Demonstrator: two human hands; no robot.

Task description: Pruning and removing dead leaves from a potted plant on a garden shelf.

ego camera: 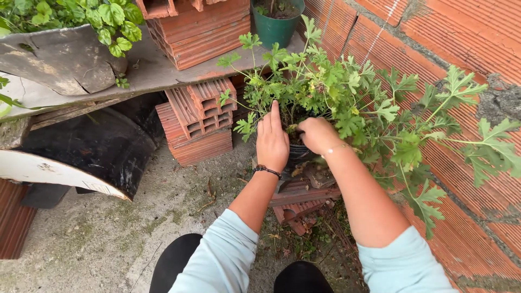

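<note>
Two hands at the black pot point(297, 153) of the leafy green plant point(347, 95), which sits low on broken bricks point(304, 195) against the brick wall point(467, 43). Your left hand point(271, 142) lies flat and open against the pot's near side, fingers up, gripping nothing. Your right hand point(317, 134) is curled closed at the plant's base; whether it pinches stems or soil, cannot tell. Judged step: working the plant at its base. Next move likely needs a steady pot and a gentle pull among the stems.
</note>
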